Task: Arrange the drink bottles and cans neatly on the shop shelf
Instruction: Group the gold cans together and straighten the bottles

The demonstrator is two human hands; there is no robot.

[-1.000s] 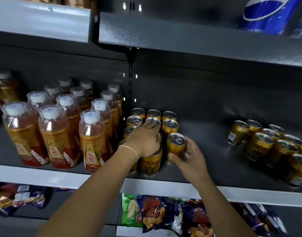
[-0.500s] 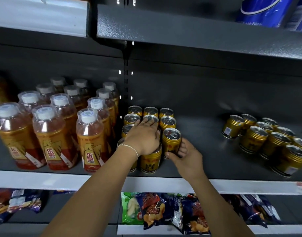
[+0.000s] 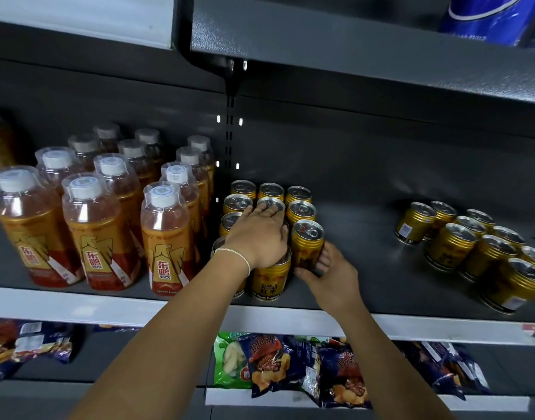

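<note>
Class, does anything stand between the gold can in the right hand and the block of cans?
Nothing visible. The gold can in the right hand stands beside the block of cans; the left hand rests on top.

Both arms are bare along all the length that shows. The left arm (image 3: 175,328) and the right arm (image 3: 381,344) look slim and smooth. The left hand (image 3: 257,237) and the right hand (image 3: 329,274) are bare too. One worn thing shows: a thin white bracelet (image 3: 237,254) round the left wrist (image 3: 229,263). It is a single strand and it sits close on the wrist. It looks twisted, or made of very small beads; which of the two, I cannot tell.
</note>
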